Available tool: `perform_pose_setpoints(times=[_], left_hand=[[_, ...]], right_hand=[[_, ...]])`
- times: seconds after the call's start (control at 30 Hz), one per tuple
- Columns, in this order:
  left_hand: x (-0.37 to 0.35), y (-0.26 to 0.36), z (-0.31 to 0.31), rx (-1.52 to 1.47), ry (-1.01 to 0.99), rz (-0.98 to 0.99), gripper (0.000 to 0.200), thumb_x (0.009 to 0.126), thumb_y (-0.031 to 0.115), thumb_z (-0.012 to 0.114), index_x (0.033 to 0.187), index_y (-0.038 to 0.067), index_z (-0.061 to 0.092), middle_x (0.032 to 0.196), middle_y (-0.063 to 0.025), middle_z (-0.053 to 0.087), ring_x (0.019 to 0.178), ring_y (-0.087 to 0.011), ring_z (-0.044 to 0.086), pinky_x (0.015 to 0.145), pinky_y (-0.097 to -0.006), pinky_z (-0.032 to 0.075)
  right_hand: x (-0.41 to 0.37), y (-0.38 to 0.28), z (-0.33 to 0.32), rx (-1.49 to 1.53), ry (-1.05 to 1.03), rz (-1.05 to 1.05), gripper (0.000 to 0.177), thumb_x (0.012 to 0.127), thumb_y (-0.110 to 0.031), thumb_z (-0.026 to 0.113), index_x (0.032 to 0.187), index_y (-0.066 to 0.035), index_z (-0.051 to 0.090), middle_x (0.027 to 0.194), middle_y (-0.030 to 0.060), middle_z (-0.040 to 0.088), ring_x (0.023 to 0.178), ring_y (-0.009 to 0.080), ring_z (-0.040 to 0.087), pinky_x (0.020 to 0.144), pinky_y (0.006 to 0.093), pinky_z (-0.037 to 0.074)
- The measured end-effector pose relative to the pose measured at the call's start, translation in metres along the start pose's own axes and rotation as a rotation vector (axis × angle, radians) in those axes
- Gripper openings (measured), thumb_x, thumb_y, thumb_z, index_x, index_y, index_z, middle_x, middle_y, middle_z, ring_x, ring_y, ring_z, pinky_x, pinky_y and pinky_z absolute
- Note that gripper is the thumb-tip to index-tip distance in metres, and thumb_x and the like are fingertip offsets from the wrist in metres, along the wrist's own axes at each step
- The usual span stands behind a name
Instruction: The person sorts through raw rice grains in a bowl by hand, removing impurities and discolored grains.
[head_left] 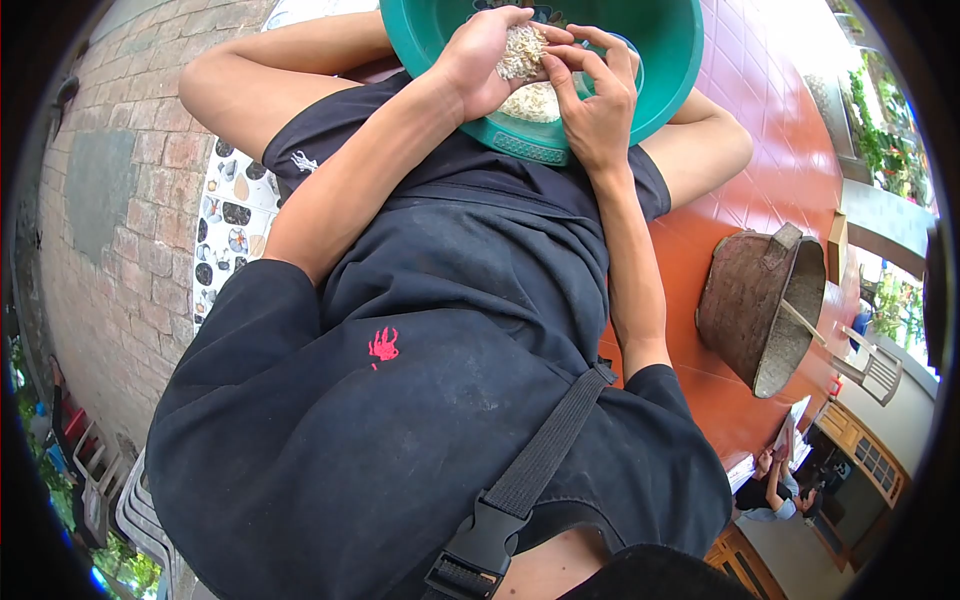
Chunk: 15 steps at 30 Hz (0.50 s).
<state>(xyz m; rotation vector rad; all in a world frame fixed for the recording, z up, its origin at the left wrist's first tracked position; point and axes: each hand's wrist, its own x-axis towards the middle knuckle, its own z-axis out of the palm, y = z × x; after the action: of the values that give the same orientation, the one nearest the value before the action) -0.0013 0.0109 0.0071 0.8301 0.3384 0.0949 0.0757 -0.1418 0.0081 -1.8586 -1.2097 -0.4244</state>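
Note:
A teal plastic basin (665, 55) rests between my knees, against my dark shorts. My left hand (480, 65) is cupped inside it around a clump of pale shredded material (522, 50). My right hand (600, 105) comes in from the right, and its thumb and fingers pinch at the same clump. More of the pale material (532, 102) lies in the basin under my hands. My palms hide part of the clump.
A rusty metal pot (755, 300) with a stick in it lies tipped on the red tiled floor (790, 160) to my right. Brick paving (110, 200) and a pebble-mosaic strip (228, 215) are on my left. Another person (768, 490) sits at the far lower right near a white chair (875, 368).

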Motion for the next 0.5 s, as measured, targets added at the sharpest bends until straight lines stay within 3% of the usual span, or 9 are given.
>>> perform_pose_setpoints(times=[0.13,0.3,0.5], left_hand=[[0.002,0.0,0.0,-0.037,-0.023,-0.005,0.044,0.111,0.028,0.033,0.124,-0.001,0.063,0.115,-0.0098,0.071,0.106,-0.0199,0.069,0.098,-0.0388,0.056],[0.0,0.005,0.005,-0.088,-0.017,-0.037,0.047,0.111,0.025,0.031,0.124,-0.008,0.061,0.116,-0.0178,0.07,0.112,-0.028,0.07,0.104,-0.0415,0.057],[-0.003,0.005,0.006,-0.042,-0.03,-0.022,0.05,0.111,0.025,0.03,0.125,-0.015,0.058,0.123,-0.0255,0.067,0.117,-0.035,0.068,0.105,-0.0419,0.058]], right_hand=[[0.001,0.002,-0.003,0.033,0.029,0.01,0.011,0.089,-0.016,0.08,0.098,-0.009,0.081,0.117,0.0067,0.069,0.113,0.0273,0.058,0.097,0.0392,0.045],[0.0,0.009,-0.004,0.221,0.106,0.177,0.011,0.092,-0.015,0.078,0.098,-0.006,0.079,0.112,0.0073,0.071,0.11,0.0246,0.062,0.096,0.0366,0.048],[-0.001,0.008,-0.005,0.284,0.115,0.229,0.012,0.096,-0.015,0.075,0.099,-0.004,0.078,0.11,0.0085,0.071,0.11,0.0229,0.063,0.093,0.0335,0.05]])
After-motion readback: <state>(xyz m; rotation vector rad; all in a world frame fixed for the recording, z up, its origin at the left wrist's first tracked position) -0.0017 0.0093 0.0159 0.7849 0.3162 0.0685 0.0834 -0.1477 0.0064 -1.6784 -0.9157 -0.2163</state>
